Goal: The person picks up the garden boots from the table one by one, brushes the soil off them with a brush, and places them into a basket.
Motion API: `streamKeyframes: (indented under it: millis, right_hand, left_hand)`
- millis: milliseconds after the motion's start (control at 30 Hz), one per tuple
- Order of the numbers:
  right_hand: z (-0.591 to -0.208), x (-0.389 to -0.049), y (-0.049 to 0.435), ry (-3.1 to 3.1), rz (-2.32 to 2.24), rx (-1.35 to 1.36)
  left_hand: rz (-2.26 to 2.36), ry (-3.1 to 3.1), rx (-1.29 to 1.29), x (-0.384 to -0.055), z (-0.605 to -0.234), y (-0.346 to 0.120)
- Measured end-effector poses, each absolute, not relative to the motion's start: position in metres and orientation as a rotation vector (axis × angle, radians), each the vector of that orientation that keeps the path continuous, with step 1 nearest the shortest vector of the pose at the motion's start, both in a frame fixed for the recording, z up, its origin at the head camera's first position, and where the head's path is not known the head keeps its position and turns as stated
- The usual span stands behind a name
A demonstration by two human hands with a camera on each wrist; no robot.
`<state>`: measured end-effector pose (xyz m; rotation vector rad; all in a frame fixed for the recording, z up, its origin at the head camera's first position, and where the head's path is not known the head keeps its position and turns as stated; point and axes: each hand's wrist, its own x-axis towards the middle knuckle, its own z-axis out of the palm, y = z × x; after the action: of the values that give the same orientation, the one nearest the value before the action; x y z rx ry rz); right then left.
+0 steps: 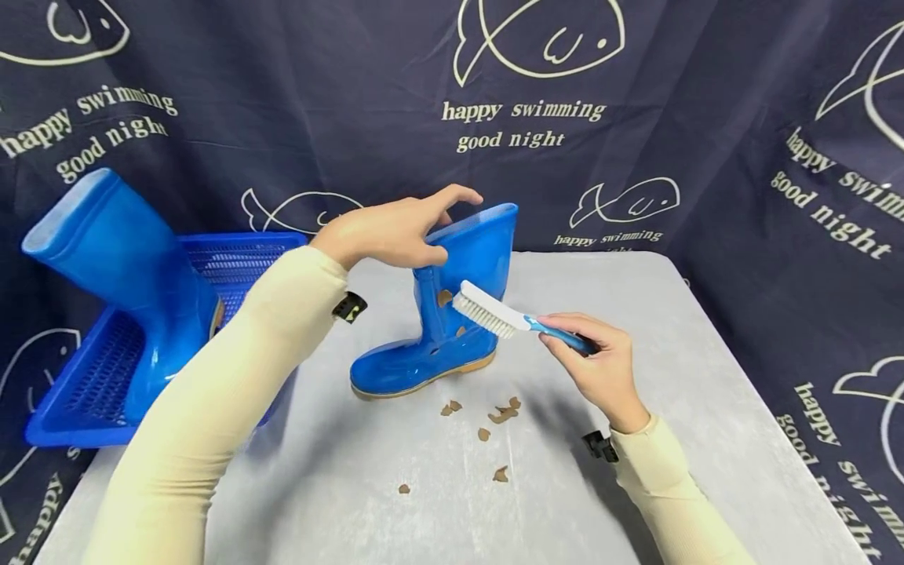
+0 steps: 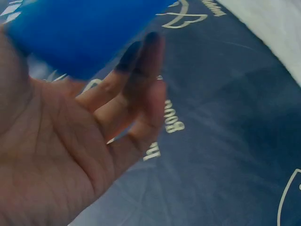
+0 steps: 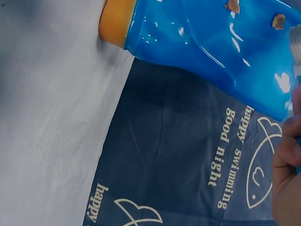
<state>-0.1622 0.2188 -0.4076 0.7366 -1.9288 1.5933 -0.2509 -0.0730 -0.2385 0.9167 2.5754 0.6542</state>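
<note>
A blue rain boot (image 1: 459,314) with a tan sole stands on the table, toe to the left, shaft leaning a little right. Brown flakes stick to its side, including one (image 3: 278,21) in the right wrist view. My left hand (image 1: 395,231) is at the top of the shaft, thumb by the near rim and fingers spread, loosely curved, beyond it. In the left wrist view, the boot's blurred edge (image 2: 89,37) lies between thumb and fingers. My right hand (image 1: 596,357) grips the blue handle of a white-headed scrub brush (image 1: 487,306), its bristles facing the boot's side.
Several brown flakes (image 1: 503,414) lie scattered on the grey-white table (image 1: 339,486) in front of the boot. At the left, a second blue rain boot (image 1: 151,275) stands in a blue plastic basket (image 1: 240,243). Dark printed cloth (image 1: 395,94) hangs behind the table.
</note>
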Motion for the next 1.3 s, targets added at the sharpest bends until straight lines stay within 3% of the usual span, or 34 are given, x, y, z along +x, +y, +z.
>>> streamKeyframes:
  millis: [333,733,1067,1300]
  right_hand:
    - [-0.405,-0.169,0.207,-1.941,1.565,0.666]
    - [-0.391,-0.184,0.197,-1.922,1.544,0.654]
    - [-0.376,-0.221,0.193,-2.030,1.438,0.696]
    - [-0.385,-0.230,0.193,-2.117,1.410,0.745]
  left_hand:
    - [0.731,2.615,1.005,-0.217,-0.248,-0.085]
    - [1.431,2.630,0.762,-0.251,-0.297,-0.092]
    - [1.661,2.565,0.679,-0.287,-0.311,-0.097]
    - [1.693,2.494,0.656,-0.291,-0.315,-0.101]
